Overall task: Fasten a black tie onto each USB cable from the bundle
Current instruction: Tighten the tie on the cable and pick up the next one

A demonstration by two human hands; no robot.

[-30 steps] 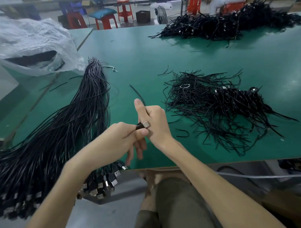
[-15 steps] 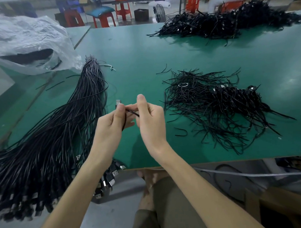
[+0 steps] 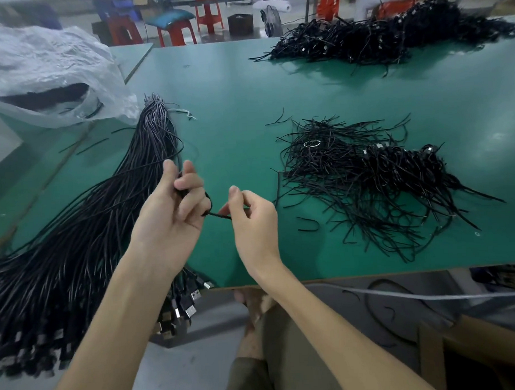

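Note:
My left hand [image 3: 175, 206] grips a coiled black USB cable [image 3: 183, 191] in its curled fingers above the table's near edge. A thin black strand, the tie [image 3: 219, 215], runs from that coil to my right hand [image 3: 252, 218], which pinches its end between thumb and fingers. The big bundle of USB cables [image 3: 85, 230] lies on the left, fanned out, its plugs hanging over the table's front edge. A loose pile of black ties [image 3: 366, 179] lies on the right.
The green table [image 3: 276, 92] holds a heap of tied cables [image 3: 376, 42] at the far right. A crumpled plastic bag [image 3: 42, 77] sits far left. A few stray ties [image 3: 308, 225] lie near the front edge. Red stools stand beyond the table.
Both hands rose from the front edge, then moved apart. The plug is no longer seen; the left hand now holds the cable coiled while the right pulls a strand rightwards.

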